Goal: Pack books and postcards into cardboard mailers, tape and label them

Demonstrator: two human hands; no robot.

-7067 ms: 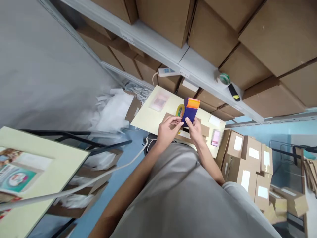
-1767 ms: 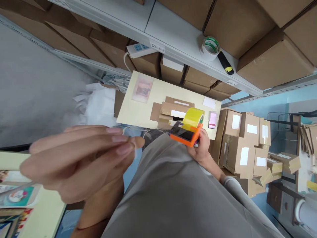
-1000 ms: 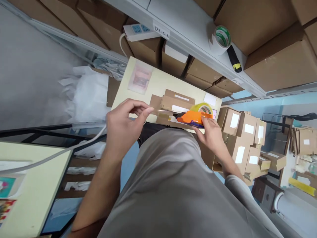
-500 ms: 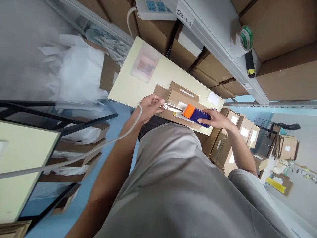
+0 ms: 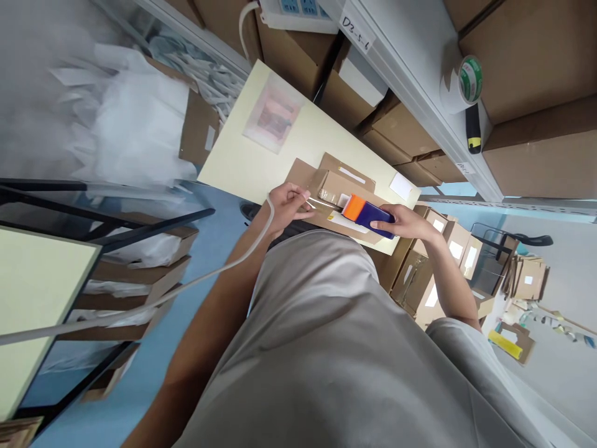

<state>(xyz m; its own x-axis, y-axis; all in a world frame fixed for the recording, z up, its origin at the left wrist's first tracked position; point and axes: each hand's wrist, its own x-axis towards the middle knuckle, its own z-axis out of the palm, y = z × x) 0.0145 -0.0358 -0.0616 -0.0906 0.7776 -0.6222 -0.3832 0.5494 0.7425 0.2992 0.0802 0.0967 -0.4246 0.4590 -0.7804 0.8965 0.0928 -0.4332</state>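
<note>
My right hand (image 5: 405, 222) is closed round the dark blue body of a tape dispenser (image 5: 379, 218) with an orange head. A shiny clear strip of tape (image 5: 325, 202) stretches from the orange end toward my left hand (image 5: 288, 205), whose thumb and fingers pinch its other end. Under the strip lies a brown cardboard box (image 5: 342, 184) with its flaps spread out. Clear tape and a white label with a yellow corner show on the cardboard. The dispenser sits over the box's near right part.
The box rests on a pale yellow table (image 5: 224, 149). On it lie a reddish printed sheet in plastic (image 5: 273, 116) and a white paper (image 5: 400, 185). A shelf above holds a tape roll (image 5: 469, 81) and a black cutter (image 5: 473, 127). A white cable (image 5: 209, 275) crosses my left forearm.
The view has shifted slightly. The strip between my hands looks straighter and less crumpled than before. Both hands keep their grips in nearly the same place.
</note>
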